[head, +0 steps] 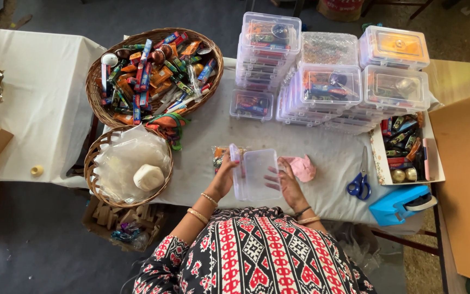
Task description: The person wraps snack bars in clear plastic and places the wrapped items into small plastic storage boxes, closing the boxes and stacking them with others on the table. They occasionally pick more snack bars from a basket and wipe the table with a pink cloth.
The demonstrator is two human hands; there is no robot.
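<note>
I'm seeing both hands holding 1 clear plastic box (257, 174) at lower centre of frame: left hand (225, 173) gripping its left edge, right hand (286, 182) spread under the right side. Looking light, stiff, slick; I'd be gripping the rims. Pink paper (303, 167) lying just beside.

clear lidded boxes (327, 81) stacked at table rear | colourful wrapped packets (153, 71) heaped in round basket

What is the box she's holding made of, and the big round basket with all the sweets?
The box looks like clear, glossy plastic: you see through its walls. The big basket seems woven from brown cane or wicker, matte, with visible strands along its rim.
</note>
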